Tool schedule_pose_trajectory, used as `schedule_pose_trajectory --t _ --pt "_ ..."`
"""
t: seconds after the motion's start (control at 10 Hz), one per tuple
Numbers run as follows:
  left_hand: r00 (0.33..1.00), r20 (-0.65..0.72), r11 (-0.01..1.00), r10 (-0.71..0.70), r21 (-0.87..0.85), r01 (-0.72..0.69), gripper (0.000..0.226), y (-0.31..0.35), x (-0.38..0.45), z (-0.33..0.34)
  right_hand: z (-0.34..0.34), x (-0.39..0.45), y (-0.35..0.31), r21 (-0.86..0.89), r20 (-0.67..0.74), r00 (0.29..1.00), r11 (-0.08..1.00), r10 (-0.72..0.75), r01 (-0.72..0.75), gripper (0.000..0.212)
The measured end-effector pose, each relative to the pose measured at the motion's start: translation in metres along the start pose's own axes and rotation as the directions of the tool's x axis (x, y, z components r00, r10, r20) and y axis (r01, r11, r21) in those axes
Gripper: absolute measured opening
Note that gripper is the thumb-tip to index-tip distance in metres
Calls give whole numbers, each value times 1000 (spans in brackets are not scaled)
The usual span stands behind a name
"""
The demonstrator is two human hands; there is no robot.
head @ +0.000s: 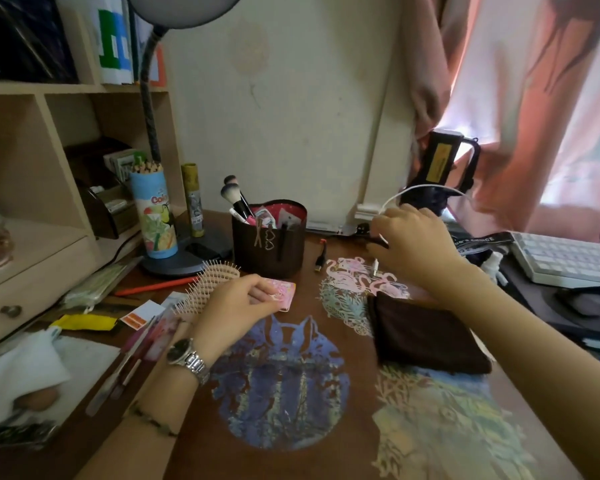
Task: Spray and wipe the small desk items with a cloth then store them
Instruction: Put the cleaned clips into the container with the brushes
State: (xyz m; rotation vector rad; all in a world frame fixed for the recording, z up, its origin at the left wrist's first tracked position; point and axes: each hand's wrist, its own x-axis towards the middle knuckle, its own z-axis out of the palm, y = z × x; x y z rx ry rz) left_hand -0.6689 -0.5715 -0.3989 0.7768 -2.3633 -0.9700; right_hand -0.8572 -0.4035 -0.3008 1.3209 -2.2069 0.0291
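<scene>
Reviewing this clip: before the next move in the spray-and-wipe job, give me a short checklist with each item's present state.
1. Cloth within reach: ok, the dark brown cloth lies folded on the desk under the right forearm.
2. Spray bottle located: cannot tell, none is clearly identifiable.
3. Left hand has an item: ok, it pinches the pink card.
4. Right hand free for the cloth: not ok, it holds a small dark item beside the white cable.
5. Storage ready: ok, the brown organizer stands open-topped, though already fairly full.
</scene>
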Motion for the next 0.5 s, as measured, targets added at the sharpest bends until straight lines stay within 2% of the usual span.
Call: schedule_pose_trajectory --t 0.1,0.3,0.5 --pt "1000 -9 1000 5 20 -5 17 4 0 0 -4 -27 10 -125 37 999 992 17 -12 24" --pt "996 -21 993 83 90 -81 15 27 -1 -12 -15 -65 30 -151 124 987 985 105 -85 24" --pt "976 -51 957 211 214 -195 19 62 2 -39 -48 -82 46 -149 96 987 982 128 -113 32"
